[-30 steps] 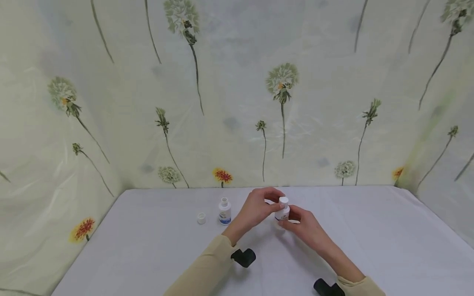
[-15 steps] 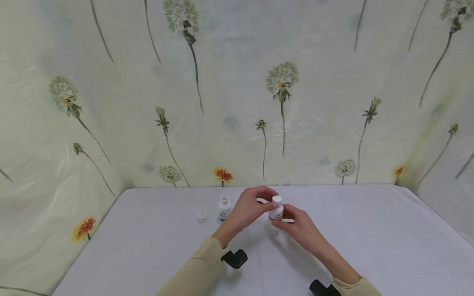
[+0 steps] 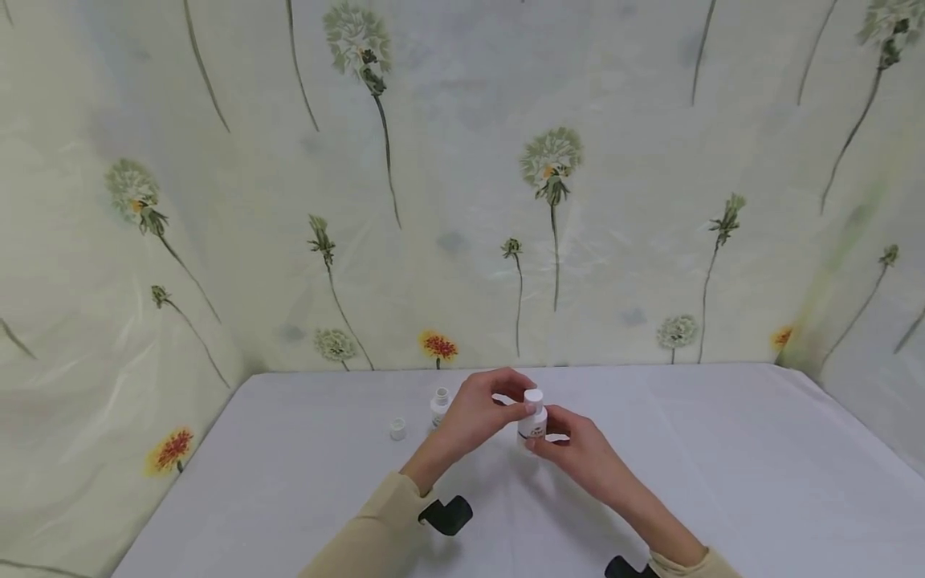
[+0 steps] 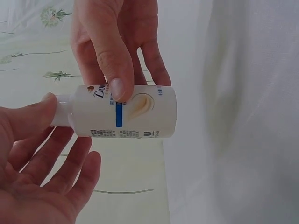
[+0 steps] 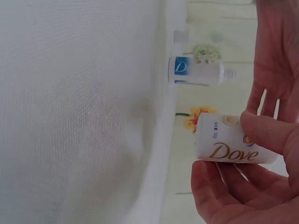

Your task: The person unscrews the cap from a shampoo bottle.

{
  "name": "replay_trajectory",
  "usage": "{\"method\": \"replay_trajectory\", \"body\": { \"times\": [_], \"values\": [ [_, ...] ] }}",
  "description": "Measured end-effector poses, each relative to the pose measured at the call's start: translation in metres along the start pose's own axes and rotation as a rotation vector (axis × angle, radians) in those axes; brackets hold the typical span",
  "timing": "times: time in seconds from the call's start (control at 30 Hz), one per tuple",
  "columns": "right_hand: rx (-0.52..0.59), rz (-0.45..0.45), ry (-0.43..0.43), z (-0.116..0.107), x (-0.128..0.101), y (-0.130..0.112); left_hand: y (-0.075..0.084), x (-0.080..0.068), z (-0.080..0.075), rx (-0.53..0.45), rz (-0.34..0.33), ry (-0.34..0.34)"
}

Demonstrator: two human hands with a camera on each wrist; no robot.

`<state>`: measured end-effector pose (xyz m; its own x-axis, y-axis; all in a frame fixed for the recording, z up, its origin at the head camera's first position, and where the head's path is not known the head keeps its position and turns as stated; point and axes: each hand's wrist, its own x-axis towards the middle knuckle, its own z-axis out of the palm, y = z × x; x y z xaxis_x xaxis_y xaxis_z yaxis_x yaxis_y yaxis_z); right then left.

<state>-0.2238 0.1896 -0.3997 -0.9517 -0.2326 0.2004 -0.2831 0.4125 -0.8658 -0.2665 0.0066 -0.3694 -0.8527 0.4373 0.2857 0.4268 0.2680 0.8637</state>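
In the head view, a small white Dove bottle (image 3: 532, 427) is held above the table between both hands. My left hand (image 3: 477, 416) pinches its white cap (image 3: 533, 396) between thumb and fingers. From the right, my right hand (image 3: 581, 451) grips the bottle's body, its thumb across the label in the left wrist view. The cap sits on the bottle's neck; how tightly cannot be told. A second white bottle (image 3: 438, 408) stands uncapped behind my left wrist, partly hidden by it. It shows a blue label band (image 5: 182, 66) in the right wrist view.
A loose white cap (image 3: 397, 429) lies on the table left of the standing bottle. White cloth covers the table (image 3: 289, 490). A curtain (image 3: 448, 265) printed with dandelions rises behind its back edge and at both sides.
Both hands have shifted left with the bottle between them, keeping their hold on cap and body. My left hand and wrist now hide more of the standing bottle.
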Motion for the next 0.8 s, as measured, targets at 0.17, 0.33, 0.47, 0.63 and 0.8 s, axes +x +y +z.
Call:
{"method": "replay_trajectory", "body": {
  "times": [0.17,0.33,0.47,0.63,0.8],
  "values": [
    [0.02,0.004,0.001,0.003,-0.004,-0.004,0.004,-0.005,-0.002,-0.002,0.01,-0.007],
    [0.027,0.002,-0.01,0.007,-0.008,-0.009,0.006,-0.012,-0.007,-0.003,0.022,-0.007],
    [0.029,-0.023,-0.02,0.009,-0.012,-0.013,0.008,-0.018,-0.01,-0.008,0.02,-0.012],
    [0.026,-0.024,-0.026,0.013,-0.015,-0.018,0.01,-0.025,-0.014,-0.016,0.018,-0.011],
    [0.014,-0.002,-0.028,0.017,-0.019,-0.02,0.01,-0.032,-0.015,-0.028,0.014,-0.02]
  ]
}}
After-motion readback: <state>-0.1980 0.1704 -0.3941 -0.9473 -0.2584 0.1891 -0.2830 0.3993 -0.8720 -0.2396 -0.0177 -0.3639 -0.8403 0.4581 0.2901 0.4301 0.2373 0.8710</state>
